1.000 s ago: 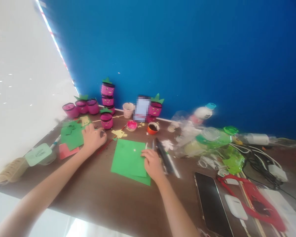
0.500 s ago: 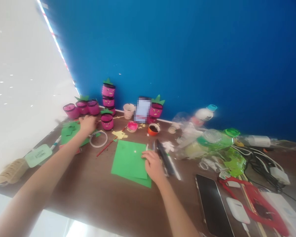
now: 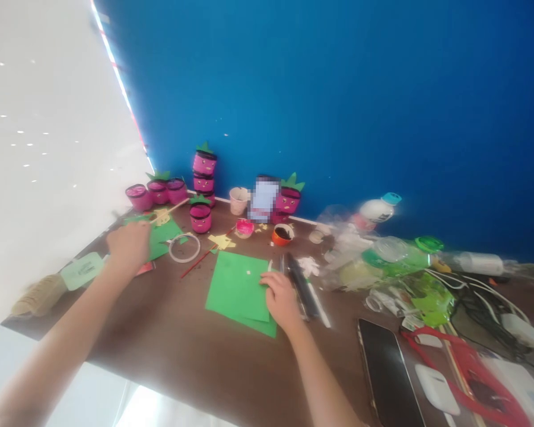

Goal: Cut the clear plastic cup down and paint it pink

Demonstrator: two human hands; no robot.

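Observation:
My left hand (image 3: pixel 131 244) is closed at the left of the table, above a green paper sheet with scraps on it (image 3: pixel 160 237). A thin light-coloured stick (image 3: pixel 173 209) runs out from its fingers to the upper right; blur hides the grip itself. My right hand (image 3: pixel 281 296) lies with fingers outstretched on the right edge of two stacked green paper sheets (image 3: pixel 238 287). Just right of it lie dark, pen-like tools (image 3: pixel 301 284). A clear tape roll (image 3: pixel 184 248) and a red-handled brush (image 3: pixel 196 264) lie between the hands.
Pink cups with faces and green paper leaves (image 3: pixel 200 218) stand along the wall. Nearby are a pink paint dish (image 3: pixel 244 228), an orange dish (image 3: pixel 282 235) and a propped phone (image 3: pixel 265 198). Bottles and plastic (image 3: pixel 391 252), cables and a black phone (image 3: pixel 389 370) crowd the right.
My left hand has moved left and back from beside the pink cups, and a thin stick now extends from it. My right hand stays on the green sheets. The view has shifted slightly.

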